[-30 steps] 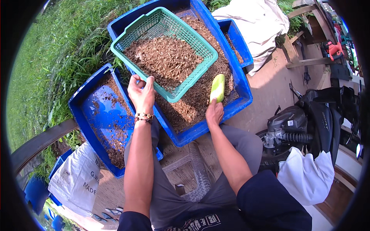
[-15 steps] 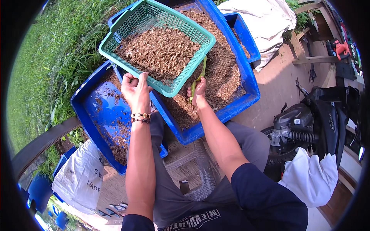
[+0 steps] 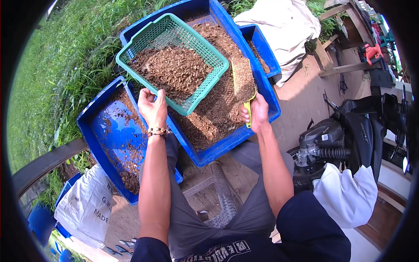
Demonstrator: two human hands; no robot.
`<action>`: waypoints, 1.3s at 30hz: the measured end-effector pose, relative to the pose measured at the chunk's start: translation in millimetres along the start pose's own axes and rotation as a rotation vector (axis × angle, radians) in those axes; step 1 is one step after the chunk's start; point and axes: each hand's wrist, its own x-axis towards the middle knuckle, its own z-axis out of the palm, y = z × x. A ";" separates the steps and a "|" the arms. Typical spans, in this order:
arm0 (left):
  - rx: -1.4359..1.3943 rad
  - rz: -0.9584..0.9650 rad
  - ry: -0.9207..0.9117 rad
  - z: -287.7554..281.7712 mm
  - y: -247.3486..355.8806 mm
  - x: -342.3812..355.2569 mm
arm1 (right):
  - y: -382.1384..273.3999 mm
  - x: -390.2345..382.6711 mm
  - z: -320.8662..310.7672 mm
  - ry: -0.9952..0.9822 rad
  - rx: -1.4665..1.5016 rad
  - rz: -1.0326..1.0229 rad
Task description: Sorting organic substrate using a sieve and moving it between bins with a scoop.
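My left hand (image 3: 152,107) is closed on the near left rim of a green mesh basket (image 3: 208,91), fingers and thumb pinching its edge. A heap of brown, crumbly, flaky material (image 3: 174,67) lies in the basket, which is over a large blue tray (image 3: 224,150). In my right hand (image 3: 258,111) is the handle of a yellow-green scoop (image 3: 248,106), its blade loaded with finer brown material. The scoop is to the right of the basket, above the brown layer in the tray.
Another blue tray (image 3: 124,146) with scattered brown bits stands on the left. A smaller blue tray (image 3: 271,59) and a white sack (image 3: 279,30) are at the far right. A motorcycle (image 3: 336,135) is on the right; a printed white sack (image 3: 85,207) is at lower left.
My right hand has drawn the scoop out from beside and under the basket to the right, now loaded. The basket, still in my left hand, sits slightly lower in view.
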 end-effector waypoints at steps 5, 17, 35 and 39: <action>0.196 0.009 -0.061 -0.1 -18.5 0.1 | -16.1 -29.1 52.1 0.148 -0.260 -0.226; 0.132 -0.147 -0.190 16.5 -9.0 -16.7 | 1.6 -13.8 67.7 0.522 -1.231 -0.957; -0.143 -0.118 -0.087 14.7 9.8 -6.3 | 120.3 163.4 -54.6 0.800 -0.654 -0.473; -0.153 -0.092 -0.069 1.9 5.0 -1.7 | 149.0 154.7 -19.6 0.829 -1.080 -0.703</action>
